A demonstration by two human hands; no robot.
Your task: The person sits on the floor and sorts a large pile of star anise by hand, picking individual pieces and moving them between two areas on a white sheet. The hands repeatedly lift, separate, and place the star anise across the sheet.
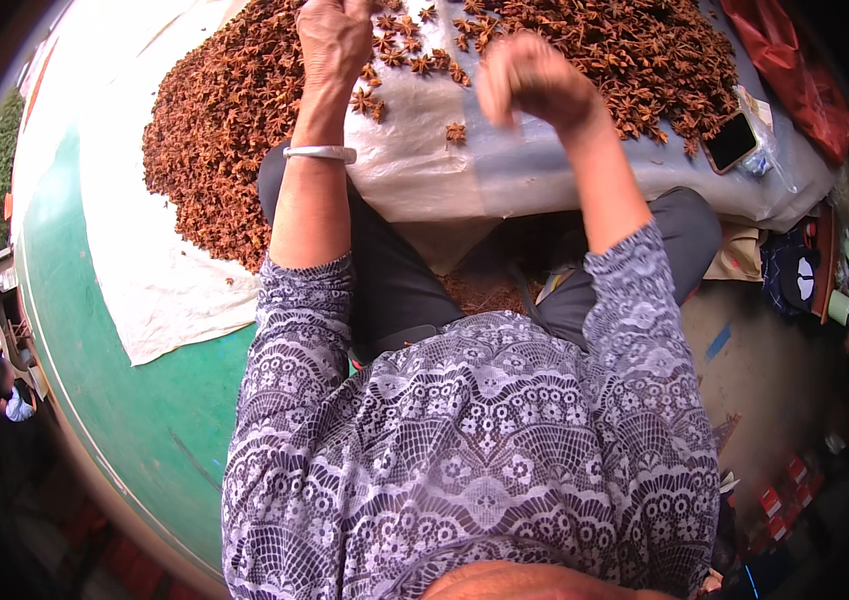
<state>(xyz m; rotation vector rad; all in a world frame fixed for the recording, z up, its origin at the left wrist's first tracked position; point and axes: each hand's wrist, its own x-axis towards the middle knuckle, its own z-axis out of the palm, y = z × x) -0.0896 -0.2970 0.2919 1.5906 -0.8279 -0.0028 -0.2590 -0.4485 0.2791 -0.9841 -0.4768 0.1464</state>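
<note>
My left hand (pixel 334 37), with a pale bangle (pixel 321 154) on its wrist, is at the top edge of the view, over the inner side of a large heap of star anise (pixel 214 127). Its fingers are bent and partly cut off, so what they hold is hidden. Blurred by motion, my right hand (pixel 537 82) hovers above the plastic sheet (pixel 409 165), beside a second star anise heap (pixel 642 60). Its fingers curl inward, and I cannot see whether anything is in them. Between the hands lie scattered star anise pods (pixel 420 64), and one single pod (pixel 455 133) sits nearer me.
A smartphone (pixel 730 142) and a clear plastic bag (pixel 766 157) lie at the right heap's edge, near a red plastic bag (pixel 799 75). The left heap rests on a white cloth (pixel 146 315) over green floor (pixel 146 405). My bent knees (pixel 687 217) flank the sheet's near edge.
</note>
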